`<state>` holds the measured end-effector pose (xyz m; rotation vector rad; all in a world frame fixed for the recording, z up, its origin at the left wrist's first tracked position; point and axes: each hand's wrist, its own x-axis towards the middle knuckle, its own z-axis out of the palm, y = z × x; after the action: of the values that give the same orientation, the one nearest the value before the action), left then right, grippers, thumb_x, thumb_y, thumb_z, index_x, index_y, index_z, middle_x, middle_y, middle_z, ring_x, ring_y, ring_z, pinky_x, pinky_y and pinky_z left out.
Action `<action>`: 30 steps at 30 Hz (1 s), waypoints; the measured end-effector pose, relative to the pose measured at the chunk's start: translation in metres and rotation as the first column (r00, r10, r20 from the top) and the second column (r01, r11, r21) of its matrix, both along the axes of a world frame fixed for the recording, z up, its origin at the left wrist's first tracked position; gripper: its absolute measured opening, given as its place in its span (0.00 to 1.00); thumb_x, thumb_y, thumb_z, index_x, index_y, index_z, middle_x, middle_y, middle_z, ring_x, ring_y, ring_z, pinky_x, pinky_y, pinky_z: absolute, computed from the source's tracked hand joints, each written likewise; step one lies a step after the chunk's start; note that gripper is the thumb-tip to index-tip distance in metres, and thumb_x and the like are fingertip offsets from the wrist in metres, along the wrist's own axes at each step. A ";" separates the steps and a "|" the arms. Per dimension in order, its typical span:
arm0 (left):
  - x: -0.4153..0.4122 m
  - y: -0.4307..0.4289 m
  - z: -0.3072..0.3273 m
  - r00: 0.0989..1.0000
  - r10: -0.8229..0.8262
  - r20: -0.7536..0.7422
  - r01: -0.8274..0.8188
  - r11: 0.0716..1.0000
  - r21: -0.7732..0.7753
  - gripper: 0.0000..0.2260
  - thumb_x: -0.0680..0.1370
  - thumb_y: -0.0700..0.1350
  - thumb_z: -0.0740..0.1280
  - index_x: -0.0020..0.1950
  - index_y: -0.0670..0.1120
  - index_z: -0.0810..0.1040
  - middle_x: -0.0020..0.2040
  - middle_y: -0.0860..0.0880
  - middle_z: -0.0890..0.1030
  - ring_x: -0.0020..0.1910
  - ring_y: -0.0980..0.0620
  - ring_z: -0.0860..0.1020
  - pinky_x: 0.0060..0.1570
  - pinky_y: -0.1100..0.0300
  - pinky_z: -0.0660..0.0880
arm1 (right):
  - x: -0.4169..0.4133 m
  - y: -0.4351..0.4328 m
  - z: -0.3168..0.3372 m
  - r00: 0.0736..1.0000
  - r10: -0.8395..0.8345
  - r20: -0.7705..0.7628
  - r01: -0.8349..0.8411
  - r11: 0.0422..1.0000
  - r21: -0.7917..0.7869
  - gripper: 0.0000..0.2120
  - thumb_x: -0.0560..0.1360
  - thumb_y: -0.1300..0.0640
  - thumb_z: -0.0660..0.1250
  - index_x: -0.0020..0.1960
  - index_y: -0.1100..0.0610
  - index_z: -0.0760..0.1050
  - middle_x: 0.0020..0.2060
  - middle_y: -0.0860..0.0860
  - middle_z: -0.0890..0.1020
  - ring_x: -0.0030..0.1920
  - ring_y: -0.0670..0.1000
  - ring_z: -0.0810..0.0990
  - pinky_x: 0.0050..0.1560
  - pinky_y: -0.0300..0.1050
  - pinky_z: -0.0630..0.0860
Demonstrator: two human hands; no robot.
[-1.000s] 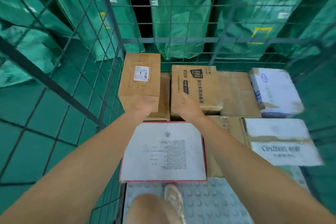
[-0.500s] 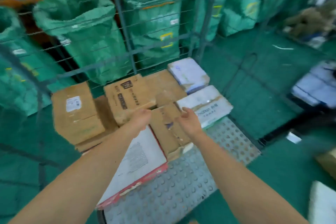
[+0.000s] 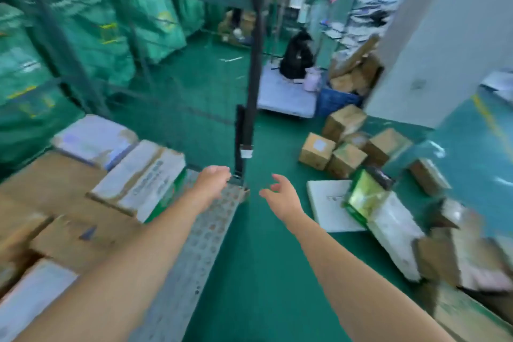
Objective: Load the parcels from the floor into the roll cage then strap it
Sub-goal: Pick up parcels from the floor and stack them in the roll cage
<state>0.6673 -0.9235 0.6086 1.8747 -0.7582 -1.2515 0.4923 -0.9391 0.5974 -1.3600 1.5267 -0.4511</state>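
Head view: left hand (image 3: 212, 179) loosely curled, empty, over corner of roll cage base (image 3: 200, 244); right hand (image 3: 280, 194) spread, empty, above green floor (image 3: 249, 272); loaded white parcel (image 3: 141, 178) flat, long axis slanting lower left to upper right; unloaded parcels (image 3: 316, 150) on floor at right.

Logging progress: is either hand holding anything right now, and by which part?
Nothing is held; left hand and right hand are both empty, fingers loose.

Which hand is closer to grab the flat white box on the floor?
Right, probably. The right hand is open, empty and nearest the flat white box; the left hand hovers over the roll cage base, farther from it.
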 end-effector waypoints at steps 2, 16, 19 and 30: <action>-0.050 -0.023 0.005 0.997 -0.069 -0.017 0.068 0.998 -0.017 0.08 0.78 0.41 0.65 0.55 0.50 0.77 0.47 0.47 0.79 0.42 0.51 0.76 0.35 0.63 0.70 | -0.048 -0.005 0.004 0.996 -0.086 0.011 0.086 0.996 -0.012 0.30 0.79 0.55 0.67 0.78 0.53 0.61 0.69 0.53 0.71 0.42 0.46 0.76 0.45 0.41 0.71; -0.365 -0.145 0.003 0.727 -0.686 0.021 0.686 0.727 -0.010 0.07 0.81 0.41 0.60 0.57 0.48 0.73 0.50 0.46 0.76 0.47 0.48 0.73 0.41 0.59 0.69 | -0.329 -0.021 0.004 0.705 -0.706 0.064 0.708 0.705 -0.028 0.30 0.78 0.55 0.67 0.77 0.54 0.61 0.67 0.53 0.73 0.58 0.52 0.76 0.50 0.43 0.72; -0.426 -0.172 -0.005 0.611 -0.791 0.014 0.792 0.611 0.001 0.11 0.80 0.41 0.61 0.62 0.46 0.72 0.48 0.45 0.75 0.41 0.50 0.71 0.34 0.61 0.67 | -0.377 -0.029 -0.005 0.600 -0.799 0.042 0.800 0.600 -0.023 0.31 0.77 0.55 0.68 0.77 0.54 0.61 0.69 0.54 0.72 0.63 0.54 0.75 0.56 0.46 0.74; -0.625 -0.218 -0.031 0.187 -0.982 -0.019 0.979 0.185 0.088 0.14 0.81 0.43 0.60 0.66 0.46 0.72 0.55 0.44 0.77 0.48 0.49 0.74 0.42 0.58 0.71 | -0.511 -0.006 -0.016 0.155 -0.988 -0.021 0.987 0.154 0.039 0.32 0.77 0.55 0.68 0.78 0.53 0.60 0.68 0.55 0.72 0.64 0.55 0.74 0.62 0.50 0.74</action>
<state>0.0424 -1.1414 0.5778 1.3053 -2.2283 -1.9919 -0.0190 -0.9451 0.5816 -0.0140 2.2779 -1.2261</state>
